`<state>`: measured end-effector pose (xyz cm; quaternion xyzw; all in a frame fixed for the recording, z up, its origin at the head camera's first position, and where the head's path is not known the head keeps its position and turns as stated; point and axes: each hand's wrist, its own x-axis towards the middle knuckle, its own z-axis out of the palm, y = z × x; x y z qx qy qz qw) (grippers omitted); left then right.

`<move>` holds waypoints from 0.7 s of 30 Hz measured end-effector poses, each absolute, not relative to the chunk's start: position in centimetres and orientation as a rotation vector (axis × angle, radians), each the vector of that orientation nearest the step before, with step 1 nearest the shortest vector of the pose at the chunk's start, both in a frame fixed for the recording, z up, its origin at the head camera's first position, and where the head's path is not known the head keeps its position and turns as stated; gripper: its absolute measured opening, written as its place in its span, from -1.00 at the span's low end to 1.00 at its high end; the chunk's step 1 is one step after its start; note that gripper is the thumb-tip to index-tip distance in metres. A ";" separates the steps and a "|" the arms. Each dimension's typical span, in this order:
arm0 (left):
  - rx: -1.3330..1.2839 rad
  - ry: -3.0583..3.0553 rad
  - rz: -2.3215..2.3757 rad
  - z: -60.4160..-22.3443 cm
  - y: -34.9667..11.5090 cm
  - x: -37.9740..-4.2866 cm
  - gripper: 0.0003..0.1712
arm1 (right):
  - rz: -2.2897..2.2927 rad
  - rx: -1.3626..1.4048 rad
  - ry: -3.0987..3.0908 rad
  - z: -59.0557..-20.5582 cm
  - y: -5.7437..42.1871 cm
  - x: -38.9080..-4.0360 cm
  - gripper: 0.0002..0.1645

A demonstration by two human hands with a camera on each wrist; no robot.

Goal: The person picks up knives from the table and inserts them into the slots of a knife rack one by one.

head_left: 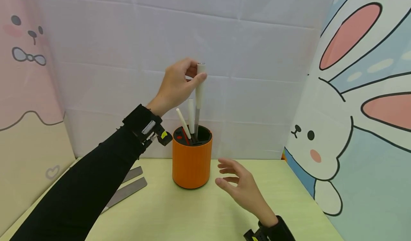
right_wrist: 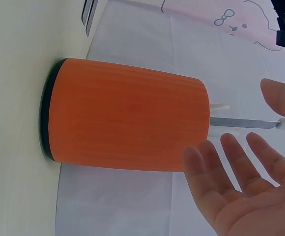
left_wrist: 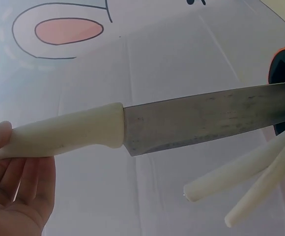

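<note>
My left hand [head_left: 179,82] grips a large kitchen knife [left_wrist: 66,130] by its white handle, above an orange knife block [head_left: 192,166]. Its broad blade [left_wrist: 206,115] points down, with the tip hidden inside the block's black top opening. Two more white handles [left_wrist: 236,169] lean out of the same opening, beside the blade. To the right of the block, my right hand [head_left: 239,185] hovers above the table with fingers spread and loosely bent. Nothing is between its fingers [right_wrist: 236,152], and in the head view they stand apart from the orange wall.
Knife blades [head_left: 128,191] lie on the pale yellow-green table [head_left: 167,212] at the left, partly hidden by my left sleeve. A white sheet [head_left: 257,91] hangs behind the block. Panels with cartoon animals stand at the left and right.
</note>
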<state>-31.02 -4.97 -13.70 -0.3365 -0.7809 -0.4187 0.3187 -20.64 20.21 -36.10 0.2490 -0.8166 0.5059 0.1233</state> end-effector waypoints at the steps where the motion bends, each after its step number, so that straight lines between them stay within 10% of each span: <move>1: -0.884 -2.060 -1.096 -13.9 -4.9 -31.2 -0.66 | 1.470 0.725 -2.386 -36.1 20.2 -20.7 -0.35; 21: -0.873 -2.147 -1.081 -16.5 -4.8 -32.3 -0.65 | 1.463 0.745 -2.376 -36.2 20.1 -20.9 -0.36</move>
